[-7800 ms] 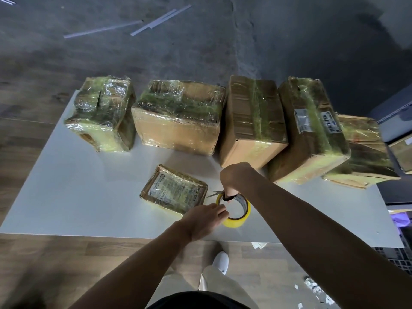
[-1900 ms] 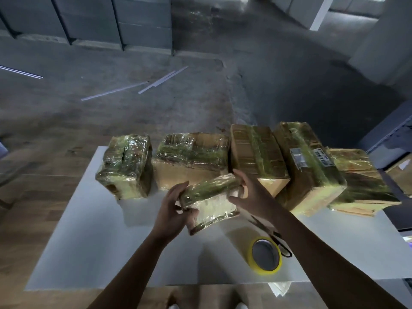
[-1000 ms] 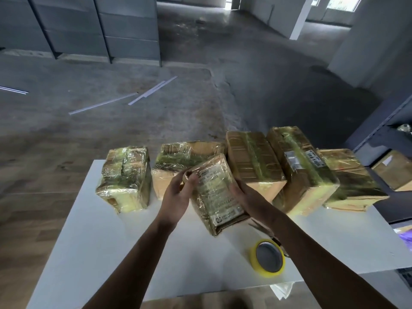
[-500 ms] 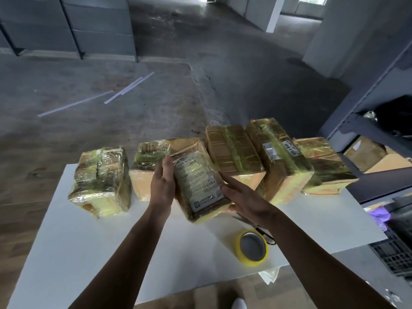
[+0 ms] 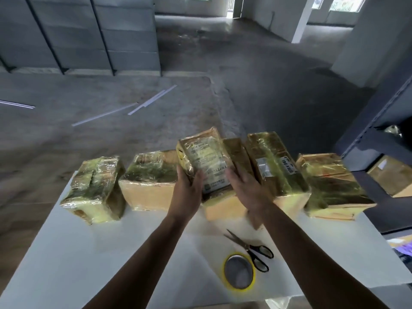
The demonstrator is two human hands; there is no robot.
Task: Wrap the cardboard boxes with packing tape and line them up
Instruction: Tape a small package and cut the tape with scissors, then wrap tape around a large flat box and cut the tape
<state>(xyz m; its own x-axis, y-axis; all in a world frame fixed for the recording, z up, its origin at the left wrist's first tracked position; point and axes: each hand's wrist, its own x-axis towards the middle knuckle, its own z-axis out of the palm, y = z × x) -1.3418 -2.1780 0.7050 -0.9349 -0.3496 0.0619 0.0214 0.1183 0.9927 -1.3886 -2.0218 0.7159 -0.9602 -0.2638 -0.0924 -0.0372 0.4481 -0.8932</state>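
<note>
The row of boxes (image 5: 149,184) hugs the far edge of the white table (image 5: 66,253), and the rightmost box (image 5: 330,184) sits right by the right edge. Bare top runs from the row to the near edge on the left. The tape roll (image 5: 239,273) is close to the near edge, with the scissors (image 5: 252,248) just beside it. The small box (image 5: 205,161) is tilted over the middle box (image 5: 223,210). The left hand (image 5: 188,192) grips its left side and the right hand (image 5: 247,192) its right. Count: five boxes in the row plus one held, one roll, one pair of scissors.

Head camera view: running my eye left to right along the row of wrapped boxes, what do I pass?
Crinkly wrapped box → wide box → small labelled parcel, held up → tall box with barcode sticker → flat box at the right end.
</note>
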